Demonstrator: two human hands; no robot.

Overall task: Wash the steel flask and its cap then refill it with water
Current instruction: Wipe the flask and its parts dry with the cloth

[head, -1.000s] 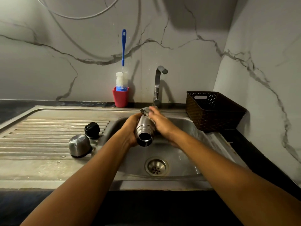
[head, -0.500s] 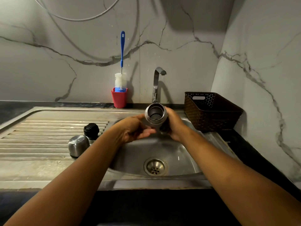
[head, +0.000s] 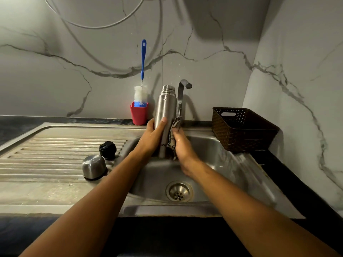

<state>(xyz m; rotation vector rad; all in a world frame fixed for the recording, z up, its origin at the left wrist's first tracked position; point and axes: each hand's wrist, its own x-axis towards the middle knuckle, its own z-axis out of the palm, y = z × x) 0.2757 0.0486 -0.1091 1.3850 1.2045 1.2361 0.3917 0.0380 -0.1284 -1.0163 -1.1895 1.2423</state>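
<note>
**Head view: the steel flask [head: 166, 115] stood upright in both hands over the sink [head: 213, 145], at the centre of the frame.**

The left hand [head: 151, 137] gripped the flask's lower body, with the thumb across the front and the fingers wrapped behind. The right hand [head: 182, 147] clutched a patterned cloth [head: 173, 134] and pressed it against the flask's right side. The flask's mouth was uncapped and sat just left of the tap [head: 182, 93]. Left of centre, on the ribbed drainboard [head: 55, 154], the steel cap [head: 94, 166] rested dome up. The black stopper [head: 107, 150] sat just behind it, and both were well apart from the flask. Against the back wall, just left of the flask, a red cup [head: 138, 115] held a blue-handled bottle brush [head: 143, 71]. A dark woven basket [head: 243, 130] sat at the right of the frame. The drain [head: 179, 191] lay below the hands.
</note>
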